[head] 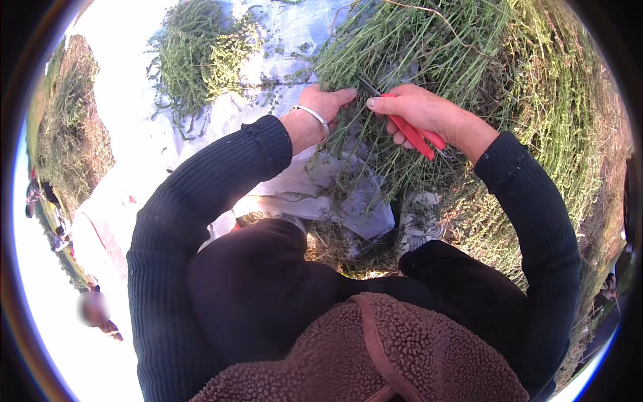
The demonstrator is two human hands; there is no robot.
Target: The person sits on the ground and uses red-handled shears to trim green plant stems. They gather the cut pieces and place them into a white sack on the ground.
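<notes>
Red-handled pruning snips are gripped in my right hand, their narrow dark blades pointing up and left towards the cut plants. Close to the blade tips, my left hand, with a silver bangle at the wrist, pinches some thin green stems. Its curled fingers are partly hidden, as are the stems inside them. Around and beyond both hands spreads a large heap of leafy green stems. The heap's near end hangs over a whitish plastic sheet.
A smaller pile of green sprigs lies on the sunlit white sheet at the far left. More cut stalks are heaped along the right. Brown dry plants stand at the left edge. Another person is at the lower left.
</notes>
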